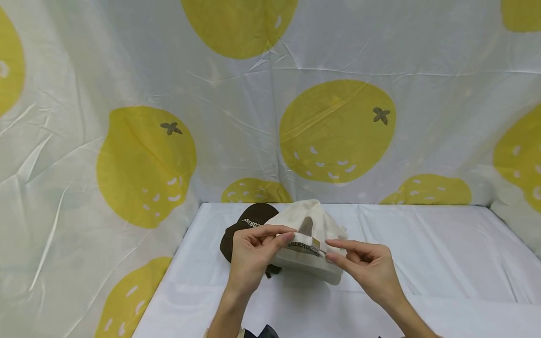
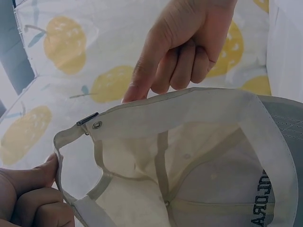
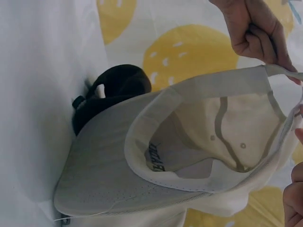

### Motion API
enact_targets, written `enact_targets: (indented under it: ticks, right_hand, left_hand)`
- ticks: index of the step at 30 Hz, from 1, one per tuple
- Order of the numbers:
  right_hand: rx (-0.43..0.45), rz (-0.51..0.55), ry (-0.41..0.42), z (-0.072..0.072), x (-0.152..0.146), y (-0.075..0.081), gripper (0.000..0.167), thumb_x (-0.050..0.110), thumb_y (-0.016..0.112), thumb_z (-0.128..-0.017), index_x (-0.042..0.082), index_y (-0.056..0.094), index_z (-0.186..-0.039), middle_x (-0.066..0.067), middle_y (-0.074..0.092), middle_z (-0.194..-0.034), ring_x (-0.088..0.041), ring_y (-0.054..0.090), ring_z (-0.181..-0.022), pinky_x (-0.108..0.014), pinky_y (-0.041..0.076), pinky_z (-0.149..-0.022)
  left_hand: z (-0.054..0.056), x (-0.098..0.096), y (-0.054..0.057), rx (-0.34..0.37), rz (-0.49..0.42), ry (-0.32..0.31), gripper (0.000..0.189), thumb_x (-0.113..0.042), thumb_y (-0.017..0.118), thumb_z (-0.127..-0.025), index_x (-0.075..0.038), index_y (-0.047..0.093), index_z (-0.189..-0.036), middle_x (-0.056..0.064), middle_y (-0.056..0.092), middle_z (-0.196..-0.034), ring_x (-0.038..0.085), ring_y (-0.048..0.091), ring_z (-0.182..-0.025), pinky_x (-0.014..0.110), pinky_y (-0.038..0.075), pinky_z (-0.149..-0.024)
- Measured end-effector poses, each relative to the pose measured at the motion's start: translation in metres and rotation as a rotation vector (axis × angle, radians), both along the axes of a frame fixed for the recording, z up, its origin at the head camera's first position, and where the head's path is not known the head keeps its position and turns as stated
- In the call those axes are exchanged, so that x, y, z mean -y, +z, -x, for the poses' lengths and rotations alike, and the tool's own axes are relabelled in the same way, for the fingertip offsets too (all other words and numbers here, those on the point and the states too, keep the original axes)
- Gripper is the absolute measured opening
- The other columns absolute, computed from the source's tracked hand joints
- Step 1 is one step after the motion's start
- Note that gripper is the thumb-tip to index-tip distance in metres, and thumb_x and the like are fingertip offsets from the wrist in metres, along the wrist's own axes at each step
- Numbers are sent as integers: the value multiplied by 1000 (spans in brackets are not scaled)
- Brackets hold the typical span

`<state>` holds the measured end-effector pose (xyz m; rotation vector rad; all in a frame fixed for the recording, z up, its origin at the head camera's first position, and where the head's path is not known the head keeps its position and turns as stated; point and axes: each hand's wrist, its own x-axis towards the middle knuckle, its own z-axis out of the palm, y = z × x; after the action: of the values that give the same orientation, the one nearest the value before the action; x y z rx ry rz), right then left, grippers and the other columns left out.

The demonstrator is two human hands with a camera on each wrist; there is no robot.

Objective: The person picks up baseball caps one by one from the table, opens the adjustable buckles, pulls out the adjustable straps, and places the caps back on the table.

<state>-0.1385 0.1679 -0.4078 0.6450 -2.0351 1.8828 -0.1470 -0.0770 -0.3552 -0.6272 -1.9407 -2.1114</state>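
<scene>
One cream cap (image 1: pixel 305 241), brim (image 3: pixel 109 156) downward (long axis steep), hands (image 1: pixel 252 252) pinching it

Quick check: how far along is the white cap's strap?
Looks done: the strap meets the buckle, bridging the white cap's back opening. In hand: the left hand pinches the band beside the buckle; the right hand pinches the strap. Likely left: finishing the adjustment and letting go, since both hands grip it. The dark cap sits partly hidden behind.
</scene>
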Motion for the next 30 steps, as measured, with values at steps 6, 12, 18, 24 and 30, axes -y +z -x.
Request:
enact_targets:
  ticks: [6, 12, 18, 24, 30]
  right_hand:
    - [2, 36, 18, 0, 6, -5, 30, -13, 79, -81, -2, 79, -109, -3, 19, -56, -19, 13, -49, -33, 15, -39]
    - [4, -1, -15, 0, 10, -6, 28, -10, 82, -80, 0, 79, -106, -3, 19, -57, -20, 13, -49, -33, 16, -39]
    - [29, -20, -29, -2, 10, -2, 25, -6, 83, -81, 2, 79, -105, -4, 19, -56, -21, 13, -48, -34, 19, -39]
    - [-4, -27, -27, -2, 6, 0, 24, -8, 82, -81, 1, 78, -103, -2, 19, -57, -21, 13, -49, -31, 22, -40]
    - [-40, -17, -37, -1, 1, 2, 25, -12, 80, -81, -1, 76, -103, 0, 18, -58, -20, 12, -50, -31, 21, -39]
  left_hand:
    - [0, 1, 0, 28, -8, 11, 12, -3, 81, -87, 6, 79, -94, 2, 30, -47, 9, 19, -50, 24, 27, -48]
    - [0, 0, -1, 39, -14, 12, 13, -6, 83, -86, 4, 80, -94, -6, 35, -48, 7, 20, -50, 27, 20, -47]
    - [-1, 0, -1, 26, -9, 2, 14, -4, 82, -87, 8, 78, -95, -2, 35, -48, 8, 20, -50, 27, 21, -46]
    - [-1, 3, 0, 19, -2, 1, 15, -3, 81, -87, 9, 78, -95, 4, 31, -48, 9, 19, -50, 27, 19, -45]
    - [-1, 4, -1, 32, 1, -7, 14, -3, 82, -87, 8, 78, -94, 0, 30, -48, 10, 18, -51, 26, 21, -48]
